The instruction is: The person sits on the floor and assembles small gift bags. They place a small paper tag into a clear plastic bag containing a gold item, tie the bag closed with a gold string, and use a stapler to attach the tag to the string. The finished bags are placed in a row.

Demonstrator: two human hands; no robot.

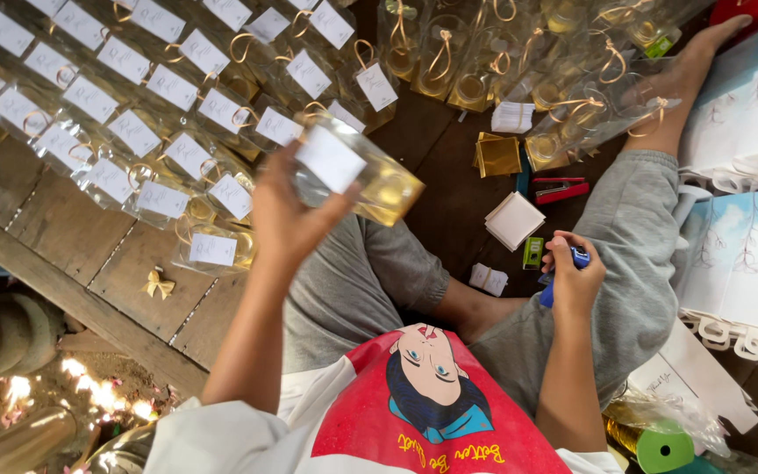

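My left hand (284,215) is raised and grips a clear wrapped package (357,171) with a gold base and a white tag on it. It hangs just right of rows of similar tagged packages (133,132) lying on the wooden floor. My right hand (572,276) rests on my grey-trousered knee and is closed on a blue pen (547,294). Between my legs lie a stack of white cards (513,219) and a smaller stack (489,279).
A red stapler (560,190), a gold foil square (497,155) and a small green box (532,253) lie on the dark boards. Untagged gold-ribboned packages (563,88) crowd the top right. Printed paper bags (747,219) stand at the right. A green tape roll (664,449) sits bottom right.
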